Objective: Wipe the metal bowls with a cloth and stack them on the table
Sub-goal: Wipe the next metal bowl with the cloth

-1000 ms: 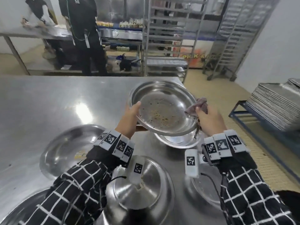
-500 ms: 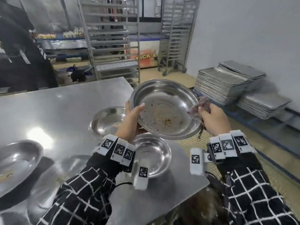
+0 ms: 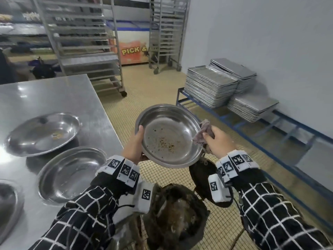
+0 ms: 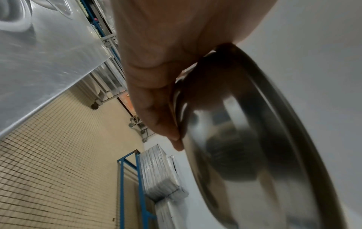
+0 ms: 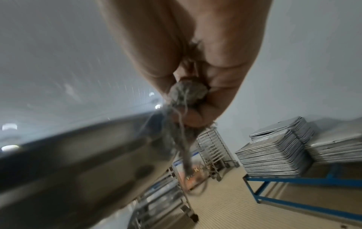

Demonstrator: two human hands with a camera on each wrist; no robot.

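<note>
A metal bowl (image 3: 169, 136) with brown crumbs inside is held in the air beyond the table's right edge, over the tiled floor. My left hand (image 3: 134, 147) grips its left rim, thumb on the inside and fingers (image 4: 156, 117) under the bowl (image 4: 245, 139). My right hand (image 3: 219, 141) holds a bunched grey cloth (image 3: 204, 132) at the bowl's right rim. In the right wrist view the cloth (image 5: 186, 94) is pinched in the fingers with loose threads hanging beside the bowl (image 5: 78, 155).
Two more metal bowls (image 3: 43, 133) (image 3: 72, 171) lie on the steel table (image 3: 54, 98) at left, another at its near-left edge. A dark bin (image 3: 176, 217) stands below my arms. Stacked trays (image 3: 210, 85) sit on a blue rack at right; wheeled racks (image 3: 86, 42) stand behind.
I have turned right and carried the crumbed bowl off the table to above the floor and bin. Both hands keep the same hold on bowl and cloth.
</note>
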